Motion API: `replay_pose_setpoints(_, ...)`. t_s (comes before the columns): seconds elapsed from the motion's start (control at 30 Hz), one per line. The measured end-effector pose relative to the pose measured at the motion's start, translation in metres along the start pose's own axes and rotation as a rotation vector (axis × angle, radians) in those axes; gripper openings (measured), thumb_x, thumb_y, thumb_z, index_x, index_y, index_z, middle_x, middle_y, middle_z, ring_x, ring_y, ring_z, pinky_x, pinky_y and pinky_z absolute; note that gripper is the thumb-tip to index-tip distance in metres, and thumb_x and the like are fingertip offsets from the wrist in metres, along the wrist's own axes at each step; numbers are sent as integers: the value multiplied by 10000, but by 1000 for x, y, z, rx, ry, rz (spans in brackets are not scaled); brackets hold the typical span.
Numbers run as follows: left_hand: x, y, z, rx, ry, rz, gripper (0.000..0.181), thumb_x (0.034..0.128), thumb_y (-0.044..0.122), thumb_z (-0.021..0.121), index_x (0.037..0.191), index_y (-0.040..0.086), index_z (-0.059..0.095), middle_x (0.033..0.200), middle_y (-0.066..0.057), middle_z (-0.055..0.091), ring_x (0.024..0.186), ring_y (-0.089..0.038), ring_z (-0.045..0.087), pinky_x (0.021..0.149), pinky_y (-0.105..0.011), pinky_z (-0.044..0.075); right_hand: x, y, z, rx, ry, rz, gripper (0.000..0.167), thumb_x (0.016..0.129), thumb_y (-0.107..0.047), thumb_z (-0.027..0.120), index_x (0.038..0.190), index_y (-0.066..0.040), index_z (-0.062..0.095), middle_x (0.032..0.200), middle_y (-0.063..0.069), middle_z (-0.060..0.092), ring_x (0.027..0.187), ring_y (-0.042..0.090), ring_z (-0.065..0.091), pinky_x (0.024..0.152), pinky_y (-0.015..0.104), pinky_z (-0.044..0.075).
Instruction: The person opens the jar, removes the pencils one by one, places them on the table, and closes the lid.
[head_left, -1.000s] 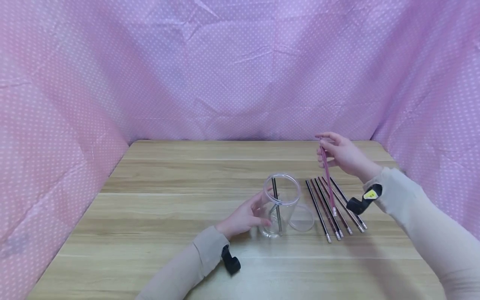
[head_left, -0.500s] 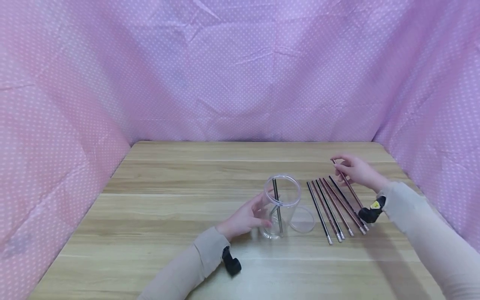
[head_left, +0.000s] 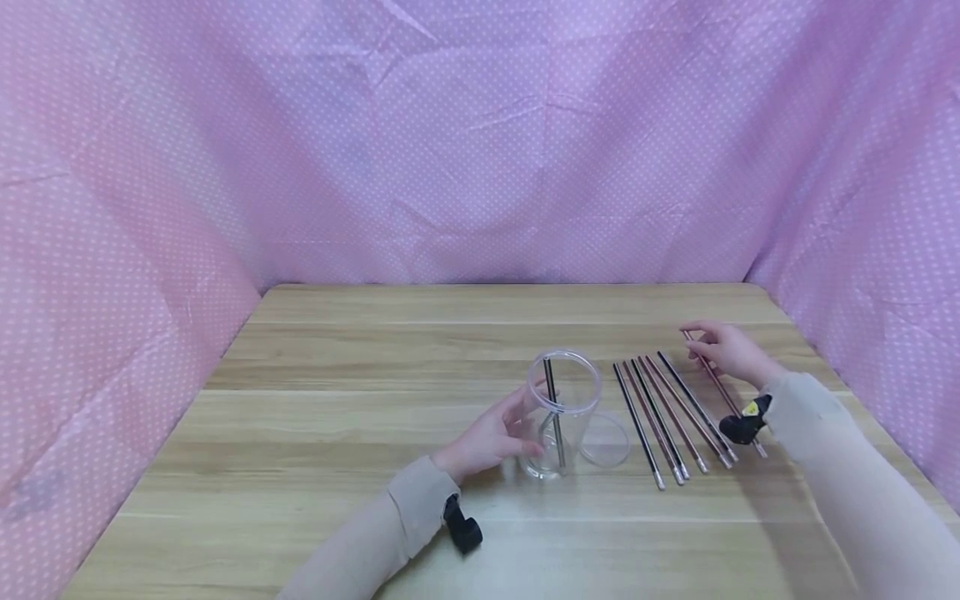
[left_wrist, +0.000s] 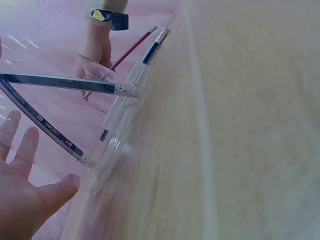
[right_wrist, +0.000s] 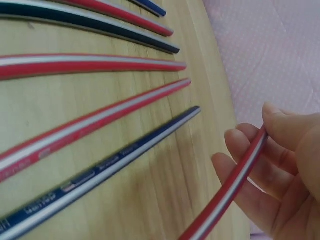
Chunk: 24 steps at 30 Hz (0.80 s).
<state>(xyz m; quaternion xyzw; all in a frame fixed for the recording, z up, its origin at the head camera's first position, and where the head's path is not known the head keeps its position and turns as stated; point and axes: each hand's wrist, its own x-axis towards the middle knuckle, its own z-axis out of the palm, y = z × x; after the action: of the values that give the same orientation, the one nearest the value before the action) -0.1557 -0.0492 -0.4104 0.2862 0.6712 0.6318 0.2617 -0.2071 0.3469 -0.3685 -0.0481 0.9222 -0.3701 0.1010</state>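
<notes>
My left hand (head_left: 483, 437) holds the side of a clear plastic cup (head_left: 576, 425), thumb in front and fingers behind. Two dark pencils (left_wrist: 60, 83) with eraser ends down lean inside the cup, one lettered HB. At the right of the table, my right hand (head_left: 731, 352) pinches a red pencil (right_wrist: 227, 192) with a silver stripe near its far end. Its eraser end slants down toward the tabletop; whether it touches is unclear. Beside it fans a row of several red and dark pencils (head_left: 639, 427), erasers toward me.
A round clear lid (head_left: 606, 463) lies flat between the cup and the pencil row. The wooden table (head_left: 300, 433) has pink dotted cloth (head_left: 465, 150) hanging behind it and at both sides.
My right hand has moved right and lower, carrying the red pencil from above the row to its right side. The left hand and cup have stayed put.
</notes>
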Motion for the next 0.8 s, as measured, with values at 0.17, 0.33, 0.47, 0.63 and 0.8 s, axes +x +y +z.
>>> replay_pose_setpoints(0.17, 0, 1, -1, -8, -2, 4, 899, 792, -76, 669, 1511, 220, 220, 1541, -25, 307, 1437, -246, 234, 1173, -503, 184, 2, 6, -1, -49, 33, -12, 420, 981, -78, 471, 1336, 124, 373, 807, 153, 654, 625, 101, 591, 510, 261, 514)
replay_pose_setpoints(0.33, -1, 3, -1, -3, -5, 2, 902, 787, -62, 675, 1513, 210, 214, 1546, -30, 291, 1431, -268, 244, 1165, -499, 210, 4, 15, 0, -46, 47, 10, 426, 978, -73, 476, 1339, 128, 373, 803, 132, 659, 623, 91, 601, 525, 239, 516)
replay_pose_setpoints(0.47, -2, 2, -1, 7, 0, -9, 925, 782, -39, 685, 1517, 235, 195, 1546, -29, 289, 1419, -309, 258, 1160, -507, 217, 7, 23, 5, -23, 56, 8, 417, 972, -57, 481, 1319, 150, 375, 768, 102, 651, 605, 78, 594, 519, 231, 514)
replay_pose_setpoints(0.63, -2, 1, 0, 10, 3, -16, 929, 779, -36, 689, 1515, 247, 198, 1543, -22, 297, 1414, -314, 270, 1159, -504, 222, 11, 31, 12, 85, 36, 22, 423, 971, -41, 481, 1312, 170, 344, 725, 71, 620, 578, 75, 584, 519, 242, 525)
replay_pose_setpoints(0.8, -1, 3, -1, 4, -2, -4, 914, 783, -51, 683, 1514, 219, 207, 1546, -26, 290, 1426, -279, 253, 1167, -499, 202, 13, 31, 16, 190, 13, 37, 426, 978, -28, 451, 1323, 172, 303, 717, 59, 571, 576, 83, 551, 521, 253, 516)
